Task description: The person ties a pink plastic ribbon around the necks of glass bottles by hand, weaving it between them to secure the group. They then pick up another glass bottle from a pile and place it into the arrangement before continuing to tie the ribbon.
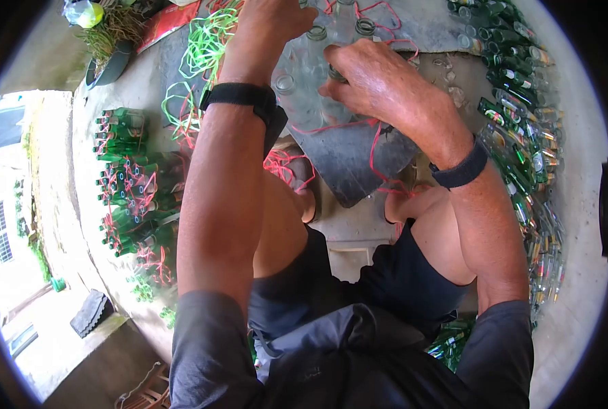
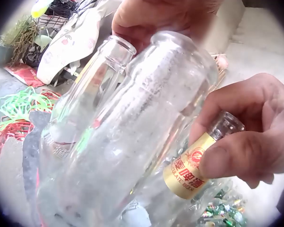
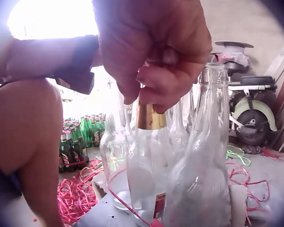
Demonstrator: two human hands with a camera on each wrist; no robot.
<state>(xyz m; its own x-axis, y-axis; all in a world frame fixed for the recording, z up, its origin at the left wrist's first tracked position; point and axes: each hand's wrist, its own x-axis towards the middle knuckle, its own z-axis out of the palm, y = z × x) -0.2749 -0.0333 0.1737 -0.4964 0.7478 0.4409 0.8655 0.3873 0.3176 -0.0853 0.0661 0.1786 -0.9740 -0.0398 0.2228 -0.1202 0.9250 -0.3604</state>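
Several clear glass bottles (image 1: 308,65) stand close together on a dark board (image 1: 348,170). My right hand (image 1: 392,85) grips one bottle (image 2: 184,172) by its neck, thumb over the gold label. In the right wrist view the same gold neck shows below the curled fingers of the right hand (image 3: 154,52). My left hand (image 1: 273,20) is at the far bottles, partly cut off by the frame's top. In the left wrist view the left hand (image 2: 168,19) lies behind two bottle mouths, its fingertips hidden; I cannot tell what it holds. Red string (image 1: 331,128) runs low around the near bottles.
Green bottles (image 1: 123,184), bundled with red string, stand at the left. Many loose bottles (image 1: 515,102) lie along the right wall. Green string (image 1: 208,44) is heaped beside the board. A wheeled vehicle (image 3: 253,113) stands behind in the right wrist view.
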